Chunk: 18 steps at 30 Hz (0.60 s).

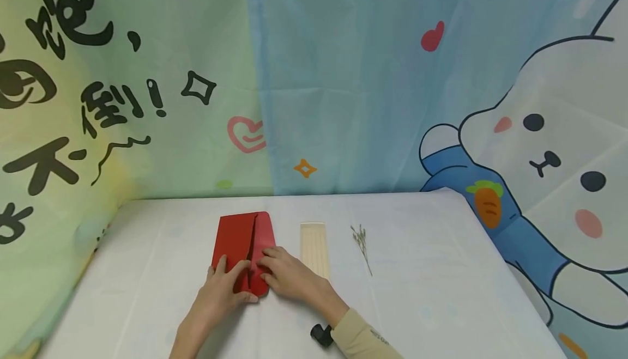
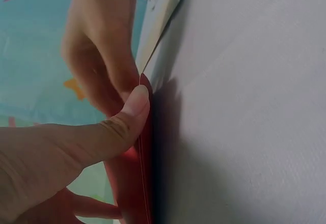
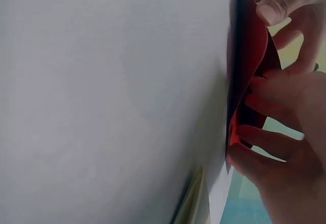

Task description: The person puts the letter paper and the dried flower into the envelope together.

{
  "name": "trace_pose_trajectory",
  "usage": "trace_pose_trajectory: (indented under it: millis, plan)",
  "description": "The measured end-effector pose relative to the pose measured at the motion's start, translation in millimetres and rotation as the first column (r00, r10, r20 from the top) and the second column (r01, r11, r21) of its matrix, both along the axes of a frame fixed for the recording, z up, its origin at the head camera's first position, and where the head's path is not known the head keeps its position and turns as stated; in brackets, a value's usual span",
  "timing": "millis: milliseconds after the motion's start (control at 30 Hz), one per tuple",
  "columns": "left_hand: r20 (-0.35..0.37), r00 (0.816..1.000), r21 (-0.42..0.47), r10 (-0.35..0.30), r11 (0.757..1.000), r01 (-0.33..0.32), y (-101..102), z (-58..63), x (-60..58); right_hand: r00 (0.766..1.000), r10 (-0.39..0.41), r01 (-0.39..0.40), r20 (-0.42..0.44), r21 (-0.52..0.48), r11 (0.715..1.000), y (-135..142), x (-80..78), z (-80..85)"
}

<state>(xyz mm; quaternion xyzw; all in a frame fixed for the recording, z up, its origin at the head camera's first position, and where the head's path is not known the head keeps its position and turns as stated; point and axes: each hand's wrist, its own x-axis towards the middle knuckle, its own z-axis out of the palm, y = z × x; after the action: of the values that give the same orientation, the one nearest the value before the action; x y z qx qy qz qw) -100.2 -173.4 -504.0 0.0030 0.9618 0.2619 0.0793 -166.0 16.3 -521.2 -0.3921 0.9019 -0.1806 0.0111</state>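
A red paper envelope (image 1: 234,239) lies on the white-covered table with its lighter red flap (image 1: 265,231) folded out to the right. My left hand (image 1: 216,293) holds the envelope's near part, with fingers spread on the body and the thumb at the near edge; in the left wrist view this thumb (image 2: 119,130) presses that edge. On the flap rests my right hand (image 1: 291,274), its fingertips touching the surface close to the opening. The right wrist view shows these fingers (image 3: 265,145) slightly bent against the bowed red paper. The envelope's inside is mostly hidden.
A pale cream, ridged rectangular piece (image 1: 314,242) lies right of the envelope, partly behind my right hand. Farther right is a small dried flower sprig (image 1: 361,244). A black device (image 1: 321,335) sits by my right wrist. A printed curtain (image 1: 343,103) hangs behind the table (image 1: 432,293).
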Motion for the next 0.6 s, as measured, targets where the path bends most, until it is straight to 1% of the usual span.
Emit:
trace_pose_trajectory:
  millis: [67, 100, 133, 167, 200, 267, 333, 400, 433, 533, 600]
  plan:
    - [-0.003, 1.0, -0.011, 0.003, 1.0, -0.003, 0.7, 0.2, -0.2, 0.998, -0.065, 0.063, -0.019, -0.056, 0.996, 3.1, 1.7, 2.5]
    - [-0.002, 1.0, -0.014, 0.004, 1.0, -0.004, 1.1, 0.8, -0.1, 0.992, -0.121, 0.118, -0.026, -0.087, 0.989, 4.9, 2.8, 3.6]
    - [-0.001, 1.0, -0.019, 0.004, 1.0, -0.004, 1.4, 1.1, -0.2, 0.982, -0.185, 0.18, -0.034, -0.116, 0.977, 6.8, 3.7, 4.8]
    - [-0.002, 1.0, -0.022, 0.004, 1.0, -0.004, 1.7, 1.6, -0.3, 0.965, -0.259, 0.252, -0.037, -0.144, 0.957, 9.1, 4.6, 5.9]
    - [-0.003, 1.0, -0.024, 0.005, 1.0, -0.005, 1.9, 2.1, -0.3, 0.942, -0.335, 0.325, -0.036, -0.166, 0.931, 11.5, 5.3, 6.7]
    - [-0.002, 1.0, -0.017, 0.01, 1.0, -0.01, 1.9, 3.2, -0.1, 0.883, -0.47, 0.458, -0.021, -0.186, 0.869, 16.1, 6.0, 7.6]
    - [-0.005, 1.0, -0.011, 0.012, 1.0, -0.012, 1.7, 4.2, 0.4, 0.828, -0.561, 0.552, -0.007, -0.173, 0.816, 20.9, 6.2, 7.6]
    - [-0.008, 1.0, -0.007, 0.012, 1.0, -0.012, 1.3, 4.3, 1.0, 0.784, -0.62, 0.614, 0.008, -0.146, 0.775, 25.8, 6.4, 6.5]
    - [-0.01, 1.0, -0.006, 0.011, 1.0, -0.011, 1.2, 4.2, 1.3, 0.769, -0.64, 0.635, 0.013, -0.136, 0.76, 28.2, 6.4, 5.6]
    - [-0.015, 1.0, -0.009, 0.01, 1.0, -0.01, 1.5, 2.6, 2.0, 0.732, -0.681, 0.679, 0.022, -0.12, 0.725, 34.6, 6.4, 2.3]
    - [-0.019, 1.0, -0.011, 0.011, 1.0, -0.011, 2.2, 1.6, 2.2, 0.712, -0.702, 0.699, 0.019, -0.121, 0.705, 38.2, 6.4, 0.7]
